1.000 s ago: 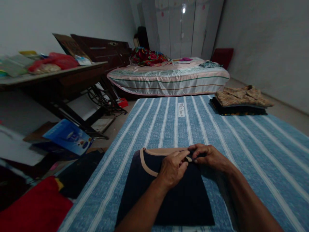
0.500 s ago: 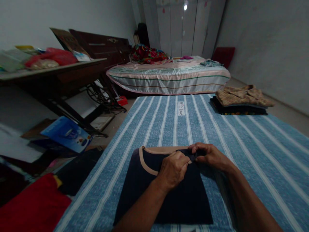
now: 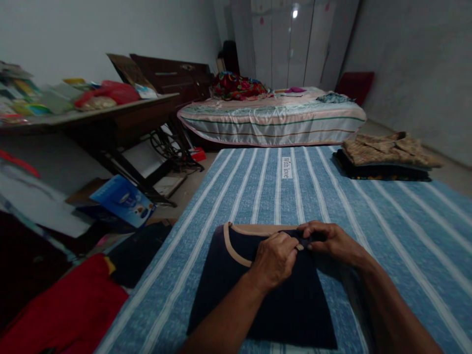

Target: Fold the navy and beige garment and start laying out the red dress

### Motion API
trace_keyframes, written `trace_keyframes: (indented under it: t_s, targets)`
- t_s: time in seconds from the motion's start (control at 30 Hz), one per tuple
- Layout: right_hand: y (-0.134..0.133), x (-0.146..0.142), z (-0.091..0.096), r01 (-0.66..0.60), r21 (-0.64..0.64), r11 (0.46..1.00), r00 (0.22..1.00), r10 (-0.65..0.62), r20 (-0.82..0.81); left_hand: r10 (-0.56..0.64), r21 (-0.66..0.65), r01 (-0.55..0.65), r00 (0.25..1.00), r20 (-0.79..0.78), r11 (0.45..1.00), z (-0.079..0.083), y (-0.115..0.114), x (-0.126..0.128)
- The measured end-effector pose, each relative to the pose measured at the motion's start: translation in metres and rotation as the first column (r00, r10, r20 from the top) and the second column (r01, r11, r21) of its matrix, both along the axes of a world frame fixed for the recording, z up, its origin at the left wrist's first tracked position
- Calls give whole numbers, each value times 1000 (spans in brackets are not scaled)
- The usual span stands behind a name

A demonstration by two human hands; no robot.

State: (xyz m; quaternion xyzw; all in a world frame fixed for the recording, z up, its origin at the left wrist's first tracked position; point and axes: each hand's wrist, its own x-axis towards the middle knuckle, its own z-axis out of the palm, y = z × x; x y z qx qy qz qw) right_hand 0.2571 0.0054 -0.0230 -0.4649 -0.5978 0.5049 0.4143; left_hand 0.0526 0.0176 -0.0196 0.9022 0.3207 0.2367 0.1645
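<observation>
Left hand (image 3: 275, 258) and right hand (image 3: 332, 240) pinch one folded tan-collared navy fabric shirt (image 3: 230, 282) near its far-right corner; blue-white striped cloth (image 3: 243, 189) stretches beyond.

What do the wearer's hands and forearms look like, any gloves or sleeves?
Left hand and right hand are both ungloved. Left forearm and right forearm are bare to the frame edge: no sleeves, watch or bracelet visible. No ring shows, but some fingers are hidden.
</observation>
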Motion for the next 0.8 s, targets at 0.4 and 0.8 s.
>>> trace_keyframes:
  t_s: [0.4,0.8]
  targets:
    - [2,-10,-9,167,-154,974,986,-168,1,55,-9,-54,988,143,999,2,-2,2]
    - [2,-15,-16,266,-156,951,964,-260,57,393,-49,-395,918,-49,917,52,26,-48]
